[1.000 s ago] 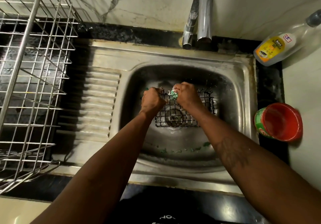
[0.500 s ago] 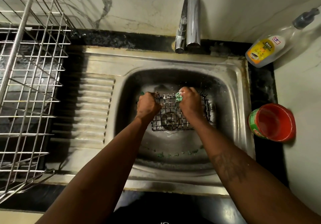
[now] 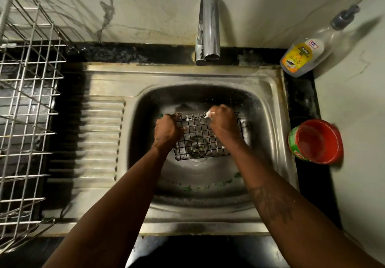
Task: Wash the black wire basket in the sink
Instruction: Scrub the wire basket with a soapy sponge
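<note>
A dish rack [image 3: 27, 105] stands on the desk [image 3: 70, 84] at the left. The left hand [image 3: 167, 131] curls its fingers round the left edge of the black wire basket [image 3: 200, 130], which lies in the sink [image 3: 273, 101] over the drain [image 3: 196, 146]. The right hand [image 3: 223, 122] pinches a pale foamy wad [image 3: 209, 113] in its fingers on the basket's far rim. A red tub [image 3: 318, 140] stands rightmost.

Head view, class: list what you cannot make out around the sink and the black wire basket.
All in the head view.
Hidden: scrubber, all but a pale sudsy tip, inside the right hand gripping it.
Hidden: black wire basket, left end, under the left hand gripping it.
Cut off: dish rack, by the left edge.
Too small: gel bottle, its small print.
Blurred: red tub, its label.
</note>
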### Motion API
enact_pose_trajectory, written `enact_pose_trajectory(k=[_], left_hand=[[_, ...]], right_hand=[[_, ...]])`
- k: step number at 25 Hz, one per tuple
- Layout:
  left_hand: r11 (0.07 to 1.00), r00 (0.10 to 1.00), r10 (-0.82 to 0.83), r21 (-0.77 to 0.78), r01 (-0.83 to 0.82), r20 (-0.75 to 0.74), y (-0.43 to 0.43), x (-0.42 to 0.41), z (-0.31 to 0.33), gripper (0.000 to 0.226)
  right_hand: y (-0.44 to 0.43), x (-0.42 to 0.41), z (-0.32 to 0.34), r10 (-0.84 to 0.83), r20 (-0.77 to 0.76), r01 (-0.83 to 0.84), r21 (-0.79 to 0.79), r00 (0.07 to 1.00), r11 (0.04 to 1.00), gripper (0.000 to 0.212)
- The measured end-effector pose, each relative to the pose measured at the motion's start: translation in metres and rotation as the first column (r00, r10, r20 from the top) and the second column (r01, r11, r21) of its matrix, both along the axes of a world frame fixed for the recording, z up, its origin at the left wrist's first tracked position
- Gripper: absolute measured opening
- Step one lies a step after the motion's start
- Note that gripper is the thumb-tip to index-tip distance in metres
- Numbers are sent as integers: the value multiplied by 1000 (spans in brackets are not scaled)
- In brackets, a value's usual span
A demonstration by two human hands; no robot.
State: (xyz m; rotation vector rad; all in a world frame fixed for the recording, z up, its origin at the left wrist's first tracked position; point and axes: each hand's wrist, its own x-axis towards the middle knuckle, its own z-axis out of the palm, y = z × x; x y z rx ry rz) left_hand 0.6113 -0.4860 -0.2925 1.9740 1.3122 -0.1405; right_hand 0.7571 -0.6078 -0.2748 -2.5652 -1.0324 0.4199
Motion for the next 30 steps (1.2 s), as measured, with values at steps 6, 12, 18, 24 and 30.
enact_pose_trajectory(k=[6, 12, 18, 24, 30], left_hand=[[1000, 1000, 21, 7, -21, -12, -3, 0, 3, 37], [1000, 1000, 31, 4, -31, 0, -1, 0, 1, 27], [1000, 1000, 5, 19, -5, 3, 0, 0, -2, 43], [1000, 1000, -2, 2, 2, -2, 0, 0, 1, 36], [1000, 1000, -20, 10, 20, 5, 1, -1, 0, 26]], right_hand=[[-31, 39, 10, -260, 178, 289, -170, 949, 942, 25], [12, -70, -8, 169, -117, -155, 120, 979, 981, 26], [-44, 8, -12, -397, 30, 397, -2, 917, 918, 15], [-8, -66, -13, -30, -114, 48, 159, 993, 986, 20], [-51, -23, -18, -142, -78, 146, 49, 987, 988, 22]])
